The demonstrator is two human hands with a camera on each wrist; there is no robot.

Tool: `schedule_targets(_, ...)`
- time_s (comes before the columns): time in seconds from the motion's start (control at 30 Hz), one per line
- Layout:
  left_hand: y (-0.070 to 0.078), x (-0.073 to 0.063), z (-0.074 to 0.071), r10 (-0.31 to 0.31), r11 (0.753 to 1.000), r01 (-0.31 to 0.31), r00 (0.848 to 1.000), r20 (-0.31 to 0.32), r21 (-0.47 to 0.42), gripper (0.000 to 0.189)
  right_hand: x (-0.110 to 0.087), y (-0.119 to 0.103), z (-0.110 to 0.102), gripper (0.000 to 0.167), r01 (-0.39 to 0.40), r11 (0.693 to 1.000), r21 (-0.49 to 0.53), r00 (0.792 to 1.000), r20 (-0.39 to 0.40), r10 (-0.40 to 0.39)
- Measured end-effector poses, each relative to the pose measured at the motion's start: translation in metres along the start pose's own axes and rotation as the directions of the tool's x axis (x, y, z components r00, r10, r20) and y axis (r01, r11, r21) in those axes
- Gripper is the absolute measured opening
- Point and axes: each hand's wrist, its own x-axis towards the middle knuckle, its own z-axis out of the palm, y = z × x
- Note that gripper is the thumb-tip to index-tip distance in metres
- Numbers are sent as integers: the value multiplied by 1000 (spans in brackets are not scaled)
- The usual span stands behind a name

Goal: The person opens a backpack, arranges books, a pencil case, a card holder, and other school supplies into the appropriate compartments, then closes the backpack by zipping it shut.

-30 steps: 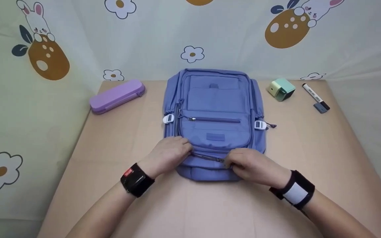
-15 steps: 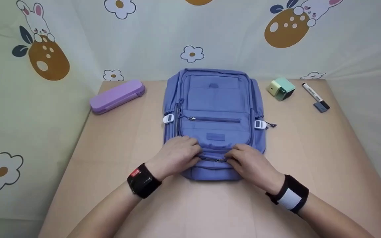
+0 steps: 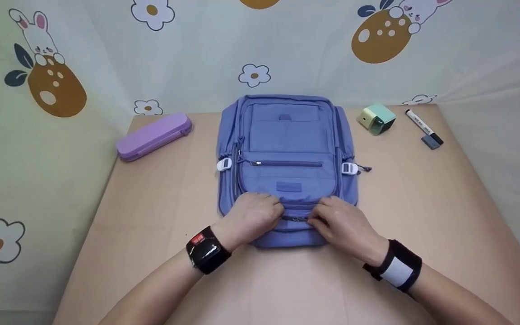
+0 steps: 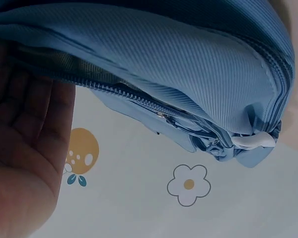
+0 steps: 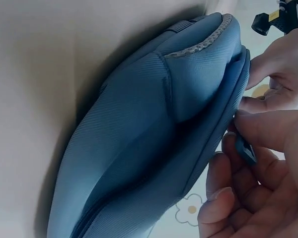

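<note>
A blue backpack (image 3: 287,153) lies flat on the tan table (image 3: 151,234), its top end towards me. My left hand (image 3: 255,215) grips the fabric beside the top zipper (image 3: 296,218). My right hand (image 3: 339,222) is just right of it and pinches the zipper pull. In the right wrist view the thumb and a finger of that hand (image 5: 258,168) hold the small blue pull tab (image 5: 244,148) against the backpack (image 5: 154,129). In the left wrist view my left hand (image 4: 25,148) lies under the backpack (image 4: 164,54), next to the zipper (image 4: 134,96).
A purple pencil case (image 3: 154,135) lies at the back left. A green and yellow pencil sharpener (image 3: 376,119) and a white marker (image 3: 423,128) sit at the back right. Printed cloth walls stand close behind and at both sides.
My hands have come closer together along the top zipper: the right hand moved left with the pull, and the left hand shifted right.
</note>
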Motion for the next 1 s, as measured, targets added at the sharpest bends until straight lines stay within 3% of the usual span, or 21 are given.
schedule_targets(0.37,-2,-5,0,-16,999,14,999,-47,-47,19,-24,45,-24,8,-181,982,-52,983,5,181)
schedule_targets(0.7,2,1,-7,-56,991,62,997,51,-115,14,-24,48,-14,9,-133,990,-43,991,-34,132)
schedule_targets(1.0,20,30,-8,-55,990,54,998,-8,-134,20,-22,45,-15,10,-153,988,-36,986,-74,150)
